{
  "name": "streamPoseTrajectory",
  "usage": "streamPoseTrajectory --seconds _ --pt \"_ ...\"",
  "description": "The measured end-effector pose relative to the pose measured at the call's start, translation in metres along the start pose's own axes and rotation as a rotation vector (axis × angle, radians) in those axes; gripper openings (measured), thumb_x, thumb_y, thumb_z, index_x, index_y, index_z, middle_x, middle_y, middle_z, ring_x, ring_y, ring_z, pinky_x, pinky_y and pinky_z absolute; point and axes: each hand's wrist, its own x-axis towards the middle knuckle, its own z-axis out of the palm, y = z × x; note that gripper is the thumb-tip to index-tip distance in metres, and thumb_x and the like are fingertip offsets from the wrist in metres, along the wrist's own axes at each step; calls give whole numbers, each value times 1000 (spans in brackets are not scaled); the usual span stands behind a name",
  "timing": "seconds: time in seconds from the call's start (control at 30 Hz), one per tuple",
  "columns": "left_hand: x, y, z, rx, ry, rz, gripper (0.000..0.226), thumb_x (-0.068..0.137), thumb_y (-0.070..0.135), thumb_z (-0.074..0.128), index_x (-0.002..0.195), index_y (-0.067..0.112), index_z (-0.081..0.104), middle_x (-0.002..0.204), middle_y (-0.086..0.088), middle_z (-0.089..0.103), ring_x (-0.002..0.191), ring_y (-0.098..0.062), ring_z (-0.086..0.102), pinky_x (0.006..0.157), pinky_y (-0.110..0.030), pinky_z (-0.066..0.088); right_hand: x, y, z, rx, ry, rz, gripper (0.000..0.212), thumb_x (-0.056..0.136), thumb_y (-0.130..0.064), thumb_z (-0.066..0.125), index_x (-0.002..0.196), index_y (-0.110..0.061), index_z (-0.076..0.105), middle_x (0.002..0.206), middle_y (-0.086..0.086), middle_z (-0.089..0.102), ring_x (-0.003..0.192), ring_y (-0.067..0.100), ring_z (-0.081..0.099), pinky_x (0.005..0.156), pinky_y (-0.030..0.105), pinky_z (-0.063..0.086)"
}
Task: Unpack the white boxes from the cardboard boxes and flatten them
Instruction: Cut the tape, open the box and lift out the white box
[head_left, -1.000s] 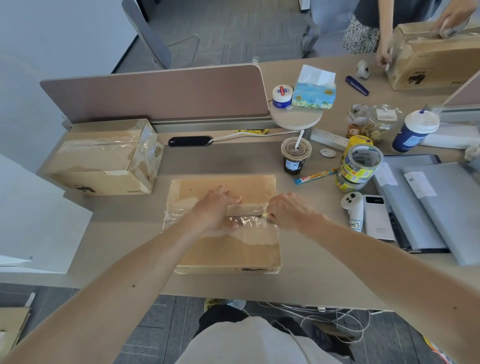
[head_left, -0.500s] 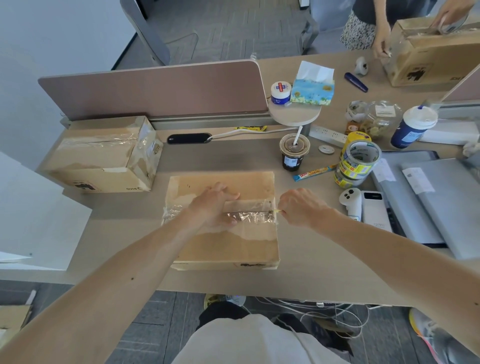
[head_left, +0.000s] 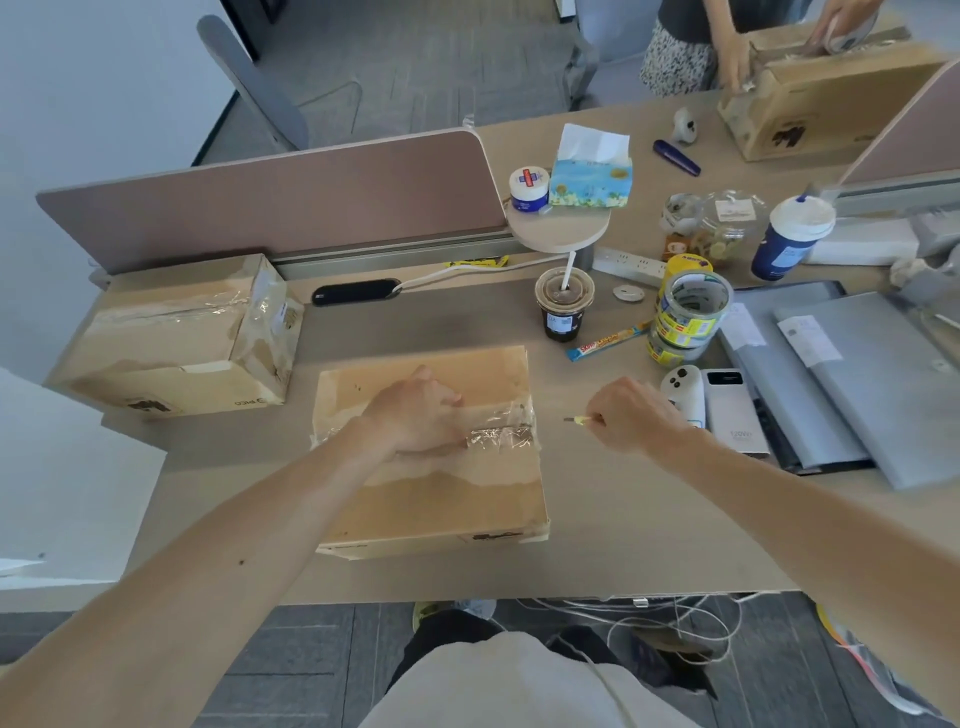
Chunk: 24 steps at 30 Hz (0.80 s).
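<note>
Since half a second ago the right hand (head_left: 631, 415) has drawn away from the right end of the taped seam and now sits off the cardboard box (head_left: 441, 499), out at its 3 o'clock. It is clenched round a small yellow tool (head_left: 577, 419) whose tip points back toward the box. The left hand (head_left: 415, 415) has kept its place.

That box lies flat on the desk (head_left: 623, 545) straight ahead of the person. The left hand rests palm down across the middle seam, fingers fairly straight, pressing and gripping nothing. Crinkled clear tape (head_left: 501, 428) shows at the hand's 3 o'clock and looks slit along the seam. I judge the cut along the top done, or nearly so.

To do the opening well, the tool wants laying down clear of the box. Then both hands can lift the flaps from the middle while the box is held from sliding. If tape still bridges the right edge, a shallow pass there would spare whatever is packed inside.

No white boxes can be seen, since the lid is shut. The left hand covers the left stretch of the seam, so how far the slit runs cannot be told. The tool is too small to name.

At the box's 10 o'clock stands a second cardboard box (head_left: 176, 338), taped shut. At 9 o'clock a white panel (head_left: 62, 493) is cut off by the frame. Far off at 1 o'clock another person's hands work at a third cardboard box (head_left: 821, 98).
</note>
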Motion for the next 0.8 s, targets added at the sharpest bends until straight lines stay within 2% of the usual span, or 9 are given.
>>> streamPoseTrajectory --seconds 0.03,0.1,0.23,0.3,0.37,0.47,0.6,0.67,0.8 --pt "2 2 -2 -19 27 -6 58 78 70 62 124 36 63 125 1 49 114 -24 58 93 -36 48 0 2 1 112 29 34 27 91 -20 53 64 -18 56 73 5 59 75 31 57 60 32 40" --pt "8 5 -4 -34 67 25 54 76 69 63 119 36 62 125 3 49 112 -23 59 91 -38 49 -2 -4 2 344 79 91 27 90 -18 56 65 -10 63 66 9 59 66 29 54 57 33 37" --pt "22 15 -10 -1 31 125 97 62 48 85 145 29 41 151 -1 36 138 -24 38 106 -40 42 -7 -22 15 865 86 285 20 91 -6 55 85 -7 74 64 7 65 51 14 57 54 25 51" --pt "27 20 -11 52 -7 120 109 59 43 86 151 31 30 158 -5 26 146 -29 27 111 -46 38 -9 -28 26 1108 57 374 19 92 -4 55 90 -7 74 72 8 67 54 16 63 59 30 59" --pt "32 24 -10 115 -37 120 120 54 48 84 154 34 18 164 -7 15 150 -34 18 114 -52 34 -10 -33 33 1295 46 420 18 93 -7 57 94 -12 74 78 7 68 55 19 63 56 31 58" --pt "38 26 -5 158 -39 134 125 51 60 78 153 29 12 161 -13 17 148 -38 20 116 -51 31 -9 -39 39 1414 89 432 14 94 -13 61 94 -18 75 78 6 70 46 16 51 43 23 43" --pt "35 32 2 224 26 165 118 46 85 47 143 25 15 145 -14 30 132 -43 34 105 -54 40 -7 -43 45 1460 148 458 15 94 -14 62 89 -18 76 71 4 68 46 16 40 42 26 32" --pt "35 32 1 213 27 175 115 46 81 43 142 25 17 144 -12 31 130 -43 34 103 -54 41 -6 -42 46 1481 161 480 20 94 -13 62 81 -22 75 68 3 67 47 16 39 43 26 32" --pt "40 27 -1 216 -5 171 109 53 61 59 146 27 13 151 -14 27 137 -46 31 106 -54 41 -1 -43 48 1517 152 485 20 93 -12 62 82 -20 76 68 4 68 46 16 36 44 26 30"
